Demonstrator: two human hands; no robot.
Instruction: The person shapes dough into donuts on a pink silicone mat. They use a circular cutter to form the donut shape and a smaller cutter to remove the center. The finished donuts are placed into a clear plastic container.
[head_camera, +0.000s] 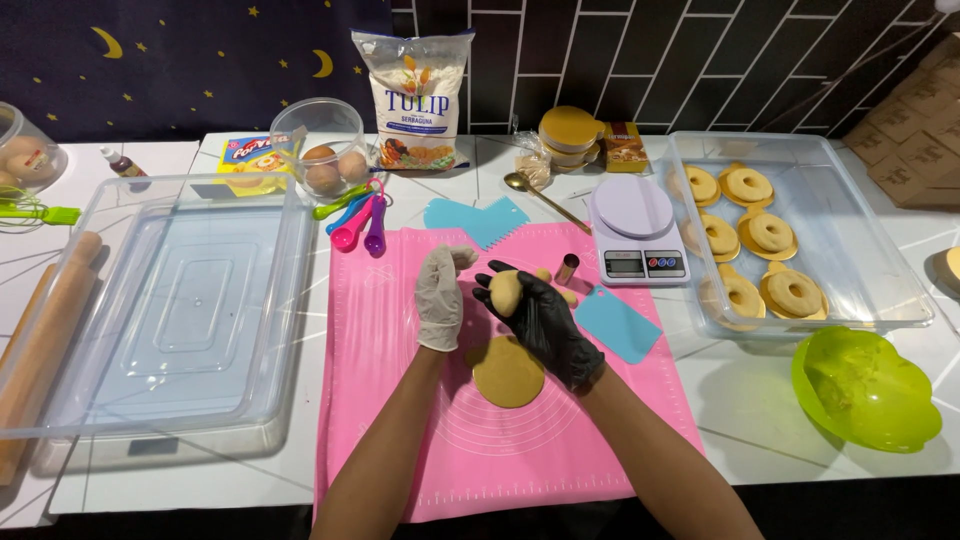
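Observation:
My right hand, in a black glove, is shut on a ball of tan dough held above the pink silicone mat. My left hand, in a white glove, is raised beside the ball with fingers together and palm facing it, holding nothing. Under my hands a flat round disc of dough lies on the mat. A small metal ring cutter stands on the mat just beyond the ball.
A clear tray on the right holds several ring-shaped dough pieces. A green bowl sits below it. An empty clear tray, a rolling pin, a kitchen scale, scrapers, measuring spoons, a flour bag and a bowl of eggs stand around.

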